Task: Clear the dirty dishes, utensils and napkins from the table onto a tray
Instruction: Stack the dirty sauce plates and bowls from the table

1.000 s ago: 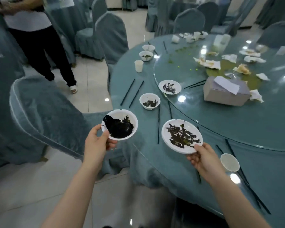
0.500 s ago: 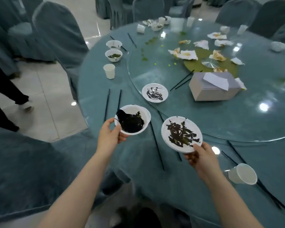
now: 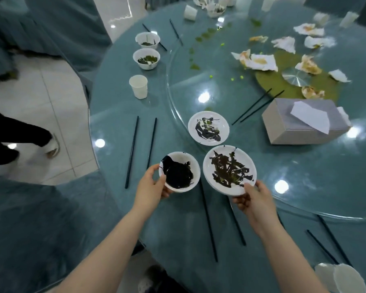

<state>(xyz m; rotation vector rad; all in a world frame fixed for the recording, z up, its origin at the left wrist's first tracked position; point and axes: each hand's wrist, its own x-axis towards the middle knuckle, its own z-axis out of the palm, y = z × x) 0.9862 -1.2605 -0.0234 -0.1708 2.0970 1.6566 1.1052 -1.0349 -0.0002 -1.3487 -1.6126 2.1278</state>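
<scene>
Hands full — our left hand (image 3: 150, 187) grips a sauce-stained bowl (image 3: 179, 171), right hand (image 3: 253, 199) a dirty plate (image 3: 230, 170) — yet chopsticks (image 3: 131, 152), napkins (image 3: 260, 62) and cups (image 3: 138, 87) crowd the worktop (image 3: 304, 166); no tray visible.

Your white bowl (image 3: 181, 171) pooled black, your white plate (image 3: 230, 170) smeared dark, teal tablecloth (image 3: 118, 106), black chopsticks (image 3: 132, 152), grey tissue box (image 3: 292, 127).

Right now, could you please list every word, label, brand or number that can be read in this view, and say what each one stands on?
None can be read.
Tissue box: its grey sides show no print.
Paper cup: plain white, no mark.
Bowl in the left hand and plate in the right hand: only dark food smears, no lettering.
Crumpled napkins: stains only, no text.
</scene>
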